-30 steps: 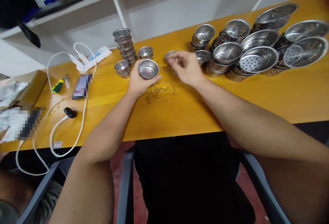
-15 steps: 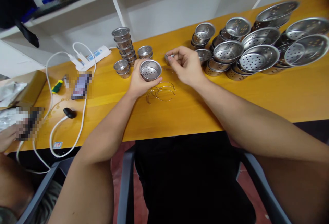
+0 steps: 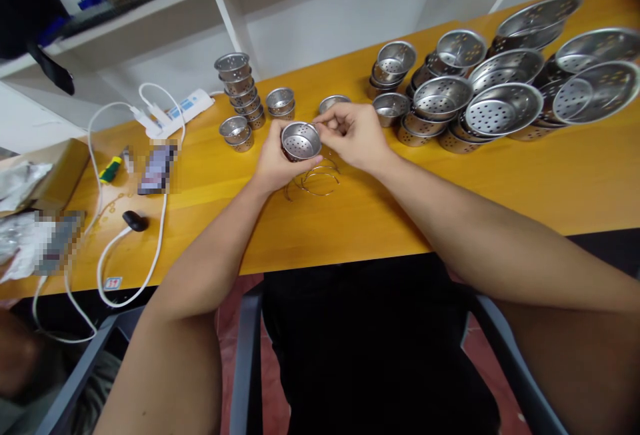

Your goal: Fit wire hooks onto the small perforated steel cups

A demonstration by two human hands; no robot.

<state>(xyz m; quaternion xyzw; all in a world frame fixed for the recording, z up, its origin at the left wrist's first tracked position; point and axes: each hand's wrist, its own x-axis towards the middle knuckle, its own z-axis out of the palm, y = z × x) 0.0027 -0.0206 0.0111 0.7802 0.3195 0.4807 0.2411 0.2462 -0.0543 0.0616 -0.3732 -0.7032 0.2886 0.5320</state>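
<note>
My left hand is wrapped round a small perforated metal cup, its mouth facing up toward me. My right hand is closed in a pinch against the cup's right rim; what sits between its fingertips is too small to make out. On the table just under the cup lie several thin curved wires, partly hidden by my hands. Behind my right fingers stands another perforated cup.
Stacked small cups stand at the back left. To the right are several stacks of larger perforated bowls. A power strip, phone, green-and-yellow screwdriver and white cables lie left. A co-worker's arm shows at lower left.
My right hand has moved left to the cup's rim, uncovering the cup behind. My left hand has shifted slightly right with its cup. The co-worker's hand has left the phone at far left.
</note>
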